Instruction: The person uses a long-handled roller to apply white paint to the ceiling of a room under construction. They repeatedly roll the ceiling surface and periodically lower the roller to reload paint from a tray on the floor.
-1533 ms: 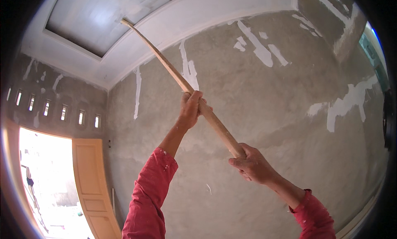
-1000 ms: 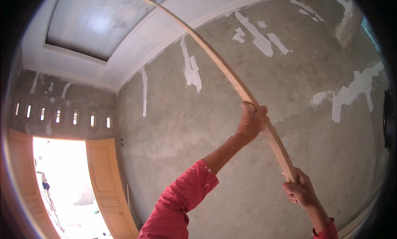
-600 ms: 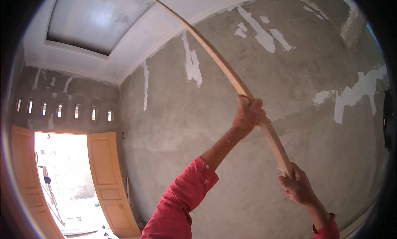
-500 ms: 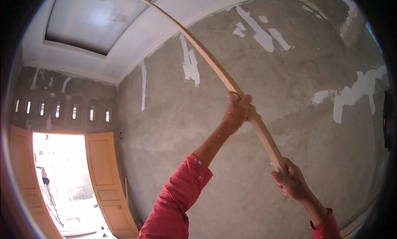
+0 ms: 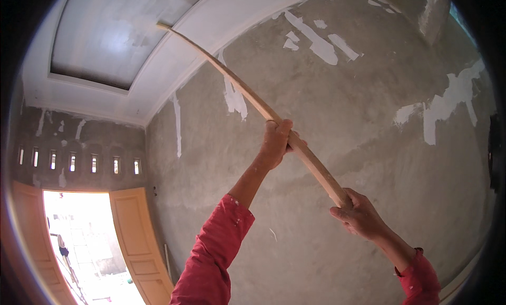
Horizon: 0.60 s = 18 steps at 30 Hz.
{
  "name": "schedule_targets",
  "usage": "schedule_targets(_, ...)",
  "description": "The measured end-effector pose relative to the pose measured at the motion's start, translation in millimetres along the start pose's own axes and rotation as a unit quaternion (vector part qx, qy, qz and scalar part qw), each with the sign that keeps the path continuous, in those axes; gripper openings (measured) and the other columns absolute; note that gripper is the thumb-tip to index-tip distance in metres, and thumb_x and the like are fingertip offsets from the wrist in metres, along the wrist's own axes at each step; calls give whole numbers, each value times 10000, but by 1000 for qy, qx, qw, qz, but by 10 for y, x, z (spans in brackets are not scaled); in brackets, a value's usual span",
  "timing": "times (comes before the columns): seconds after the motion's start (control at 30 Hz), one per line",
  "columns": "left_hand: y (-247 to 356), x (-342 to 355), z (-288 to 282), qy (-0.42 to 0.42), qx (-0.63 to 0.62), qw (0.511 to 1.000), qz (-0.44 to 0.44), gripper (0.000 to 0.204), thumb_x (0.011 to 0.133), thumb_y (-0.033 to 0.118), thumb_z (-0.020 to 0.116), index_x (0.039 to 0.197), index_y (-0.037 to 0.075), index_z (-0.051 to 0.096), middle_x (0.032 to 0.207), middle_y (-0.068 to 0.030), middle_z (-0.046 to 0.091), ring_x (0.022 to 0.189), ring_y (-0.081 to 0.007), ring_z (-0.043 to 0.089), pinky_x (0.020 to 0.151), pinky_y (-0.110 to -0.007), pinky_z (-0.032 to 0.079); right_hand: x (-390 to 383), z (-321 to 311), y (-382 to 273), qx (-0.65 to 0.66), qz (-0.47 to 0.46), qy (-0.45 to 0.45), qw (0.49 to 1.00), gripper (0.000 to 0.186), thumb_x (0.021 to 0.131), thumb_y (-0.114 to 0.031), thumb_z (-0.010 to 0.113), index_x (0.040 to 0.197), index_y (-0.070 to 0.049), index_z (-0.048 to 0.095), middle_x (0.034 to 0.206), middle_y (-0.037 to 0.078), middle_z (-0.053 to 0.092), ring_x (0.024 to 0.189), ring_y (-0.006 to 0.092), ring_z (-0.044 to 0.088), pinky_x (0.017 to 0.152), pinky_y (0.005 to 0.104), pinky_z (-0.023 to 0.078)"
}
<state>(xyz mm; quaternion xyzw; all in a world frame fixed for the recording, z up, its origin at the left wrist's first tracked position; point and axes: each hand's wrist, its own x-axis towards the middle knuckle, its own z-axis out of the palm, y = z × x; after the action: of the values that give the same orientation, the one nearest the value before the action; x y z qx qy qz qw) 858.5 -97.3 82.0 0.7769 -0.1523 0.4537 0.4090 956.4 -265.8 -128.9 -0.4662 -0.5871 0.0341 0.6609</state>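
A bare grey wall fills most of what's in front of me, streaked with white patches of filler, and it meets a white ceiling with a sunken panel along a broad white moulding. Low on the left a doorway stands bright with daylight, its orange wooden door swung open, and a row of small vents sits above it.

Across the wall runs a long wooden pole, slanting from lower right up to upper left, its far tip touching the moulding just under the ceiling panel. There's open wall all round it, with the corner well to its left.

Both arms are in red sleeves and raised. The left hand is stretched high, its grip wrapped closed around the pole near mid-length. The right hand is lower and further right, its grip closed around the pole's bottom end, wrist bent back, so the pole runs up and away from both hands.
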Motion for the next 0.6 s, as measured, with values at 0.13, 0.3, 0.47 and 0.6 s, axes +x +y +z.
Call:
schedule_targets(0.13,9,-35,394,0,10,1000,-14,370,933,231,568,1077,-21,338,920,-153,538,719,-322,697,613,-392,625,-225,-233,78,51,20,13,998,473,884,-266,678,1228,10,506,742,-19,487,558,56,456,470,242,387)
schedule_targets(0.3,-131,-42,1002,-43,-27,999,-13,411,955,223,549,1113,-41,276,939,-171,537,735,-329,698,652,-403,637,-581,-679,127,56,42,70,995,483,868,-221,699,1246,8,503,735,-14,491,518,57,454,428,241,378)
schedule_targets(0.47,-154,61,1201,-43,-8,999,13,439,953,233,555,1097,-59,260,939,-182,535,754,-318,695,654,-388,641,-611,-903,72,13,50,77,996,505,858,-195,697,1272,9,493,722,-16,497,504,58,455,415,239,384)
schedule_targets(0.6,-240,151,1008,-22,-5,999,28,414,944,216,548,1100,-56,279,924,-173,541,740,-308,694,650,-387,641,-465,-827,71,16,43,59,997,540,855,-208,696,1296,16,479,704,-18,500,492,54,452,405,234,382)
